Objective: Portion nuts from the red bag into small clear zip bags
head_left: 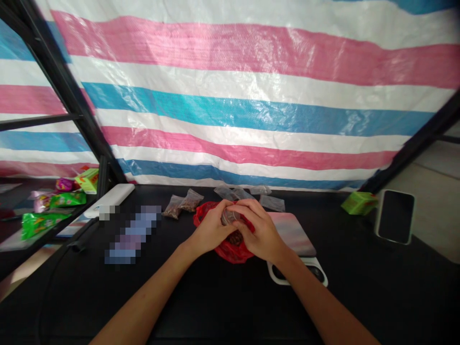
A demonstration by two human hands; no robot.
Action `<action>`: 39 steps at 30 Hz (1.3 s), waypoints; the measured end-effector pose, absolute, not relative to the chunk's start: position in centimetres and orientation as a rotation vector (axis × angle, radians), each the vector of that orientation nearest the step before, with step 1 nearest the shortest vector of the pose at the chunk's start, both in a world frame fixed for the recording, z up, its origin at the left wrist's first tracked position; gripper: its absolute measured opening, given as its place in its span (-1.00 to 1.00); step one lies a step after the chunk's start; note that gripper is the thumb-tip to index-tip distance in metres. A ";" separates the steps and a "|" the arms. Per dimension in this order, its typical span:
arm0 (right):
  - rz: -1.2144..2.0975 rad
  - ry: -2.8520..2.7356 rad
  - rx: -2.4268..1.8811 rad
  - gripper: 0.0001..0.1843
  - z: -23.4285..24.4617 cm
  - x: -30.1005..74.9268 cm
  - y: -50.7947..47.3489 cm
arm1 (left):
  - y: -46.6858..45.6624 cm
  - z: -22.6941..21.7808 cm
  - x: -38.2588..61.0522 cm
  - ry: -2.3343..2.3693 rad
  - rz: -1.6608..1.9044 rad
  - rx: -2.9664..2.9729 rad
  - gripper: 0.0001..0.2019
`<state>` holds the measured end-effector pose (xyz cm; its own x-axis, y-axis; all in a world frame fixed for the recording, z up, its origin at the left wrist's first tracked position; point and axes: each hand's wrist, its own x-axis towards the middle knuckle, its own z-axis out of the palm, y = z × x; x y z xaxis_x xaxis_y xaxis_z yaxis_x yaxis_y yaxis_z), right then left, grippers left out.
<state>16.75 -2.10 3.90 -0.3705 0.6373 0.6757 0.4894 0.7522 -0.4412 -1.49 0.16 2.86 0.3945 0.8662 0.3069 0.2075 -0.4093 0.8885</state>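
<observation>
Both hands come together over a red plastic bag [233, 254] that lies spread on the black table. Between them is a small clear plastic bag [230, 217], its far part covered by fingers. My left hand [212, 227] grips its left side, with the thumb pointing inward. On the other side, my right hand [259, 230] has its fingers curled over the bag. Small brown pieces [236, 237] show in the red bag just below the thumbs. A kitchen scale [293, 235] with a metal plate sits right beside my right hand.
Two filled clear bags [181, 204] lie left of the red bag; several flat clear bags [272, 202] lie behind it. A white power strip [111, 199] is at the back left. A phone [395, 216] leans against a green box [358, 203] at right. Striped sheeting [251, 110] hangs behind.
</observation>
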 end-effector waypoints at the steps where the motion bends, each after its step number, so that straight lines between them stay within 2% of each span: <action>1: 0.208 -2.033 -0.870 -0.68 3.9 16.8 -2.1 | 0.1 2.8 -1.5 0.925 1.029 1.847 -0.69; 12: 0.150 -2.003 -0.854 -0.66 4.0 16.7 -2.2 | 0.5 2.8 -1.5 0.937 1.119 1.778 -0.57; 17: 0.135 -1.938 -0.951 -0.72 4.1 17.0 -2.1 | 0.3 2.9 -1.3 0.922 1.092 1.760 -0.64; 24: 0.042 -1.715 -1.061 -0.73 4.9 18.3 -1.8 | 0.9 3.0 -1.3 1.046 1.260 1.643 -0.73; 29: 0.086 -1.946 -1.122 -0.78 4.5 18.6 -1.1 | 1.1 4.2 -2.5 1.090 1.535 1.529 -0.69; 33: 0.102 -2.193 -1.189 -0.71 3.7 18.2 -0.9 | 1.5 5.4 -4.3 1.232 1.675 1.537 -0.69; 35: 0.096 -2.258 -1.222 -0.69 3.4 18.1 -0.9 | 2.0 5.5 -5.4 1.420 1.576 1.621 -0.75; 39: 0.029 -2.290 -1.302 -0.66 3.3 18.2 -0.9 | 3.1 4.4 -7.1 1.776 1.059 1.762 -0.79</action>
<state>18.24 -0.94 3.34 -0.4167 0.8103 0.4121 0.7997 0.5423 -0.2577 -7.14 3.06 4.45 -0.1074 0.9710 0.2136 0.6497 -0.0941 0.7543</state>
